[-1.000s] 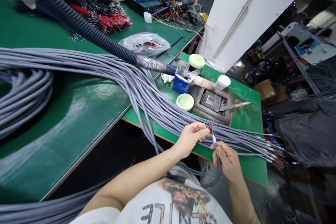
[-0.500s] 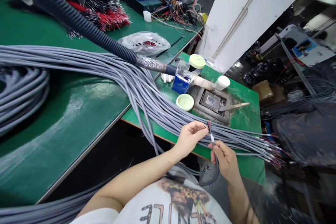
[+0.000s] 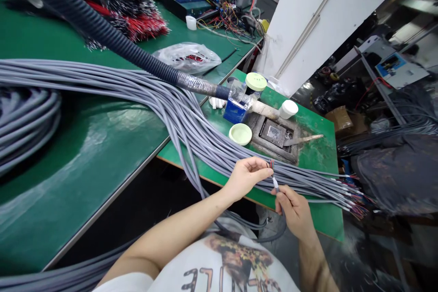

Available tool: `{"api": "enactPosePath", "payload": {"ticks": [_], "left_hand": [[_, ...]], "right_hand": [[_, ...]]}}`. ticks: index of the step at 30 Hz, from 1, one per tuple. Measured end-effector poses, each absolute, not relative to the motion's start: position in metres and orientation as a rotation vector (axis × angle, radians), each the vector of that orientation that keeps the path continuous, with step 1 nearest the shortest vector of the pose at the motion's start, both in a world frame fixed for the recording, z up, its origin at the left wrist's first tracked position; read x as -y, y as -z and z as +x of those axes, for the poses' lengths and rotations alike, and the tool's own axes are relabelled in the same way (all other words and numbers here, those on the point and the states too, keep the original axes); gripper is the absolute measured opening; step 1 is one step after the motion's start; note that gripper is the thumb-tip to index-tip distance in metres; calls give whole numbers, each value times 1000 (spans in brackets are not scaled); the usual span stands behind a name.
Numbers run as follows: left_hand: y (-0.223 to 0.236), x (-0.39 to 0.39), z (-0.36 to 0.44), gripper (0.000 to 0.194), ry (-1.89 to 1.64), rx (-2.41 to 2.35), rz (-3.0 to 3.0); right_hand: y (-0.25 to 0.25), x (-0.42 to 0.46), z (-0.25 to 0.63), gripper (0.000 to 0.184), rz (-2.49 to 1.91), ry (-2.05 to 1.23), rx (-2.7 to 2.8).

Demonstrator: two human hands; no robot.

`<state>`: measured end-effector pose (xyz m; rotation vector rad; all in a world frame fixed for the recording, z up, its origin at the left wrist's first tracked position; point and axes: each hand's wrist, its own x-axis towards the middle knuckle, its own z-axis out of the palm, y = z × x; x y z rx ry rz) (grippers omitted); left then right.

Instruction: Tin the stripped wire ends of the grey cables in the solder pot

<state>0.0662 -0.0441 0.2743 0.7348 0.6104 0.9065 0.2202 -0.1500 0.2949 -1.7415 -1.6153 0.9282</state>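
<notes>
My right hand (image 3: pixel 293 210) is closed round a grey cable (image 3: pixel 276 189) just below its white-wrapped end. Thin coloured wires (image 3: pixel 271 164) fan out of that end, pointing up. My left hand (image 3: pixel 249 175) pinches these wires between thumb and fingertips; the exact grip is partly hidden by the fingers. Behind both hands runs a thick bundle of grey cables (image 3: pixel 212 141) across the green bench, its stripped ends (image 3: pixel 356 200) with coloured wires lying at the right.
A solder pot (image 3: pixel 273 134) with a flat blade (image 3: pixel 303 140) across it sits beyond the bundle. Nearby are a pale green dish (image 3: pixel 240 133), a white cup (image 3: pixel 288 108) and a blue box (image 3: pixel 235 109). A black corrugated hose (image 3: pixel 112 39) crosses above the bench.
My left fingers have moved slightly right and now close over the coloured wires, which stand closer together. My right hand still grips the cable, slightly lower.
</notes>
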Motion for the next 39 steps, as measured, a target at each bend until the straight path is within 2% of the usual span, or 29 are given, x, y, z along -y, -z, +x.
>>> {"api": "enactPosePath", "payload": {"ticks": [9,14,16,24,28,31,34,39], "left_hand": [[-273,50,68,27,-997,-644,775],[-260,65,75,21,-1065,-671,899],[-258,69,77,22,-1052,-640,883],[-267,66,73,26,-1105,-632,720],[-267,58,63,23,-1135,-660,800],[-261,51,48,22,-1101,-695,1012],[-252,47,33,24,-1142,-780,1494],[-234,48,28,19,-1096,-738,2081]], "right_hand": [[-295,147,215,28,-1743,-959,1439],[-292,135,210,36,-1678,-1002,1259],[-291,128,208,36,-1671,-950,1275],[-300,103,196,14,-1586,-652,1427],[-317,85,193,18,-1557,-527,1658],[-330,58,196,21,-1565,-449,1797],[-334,21,200,27,-1562,-395,1939],[-319,-36,192,29,-1621,-298,2222]]}}
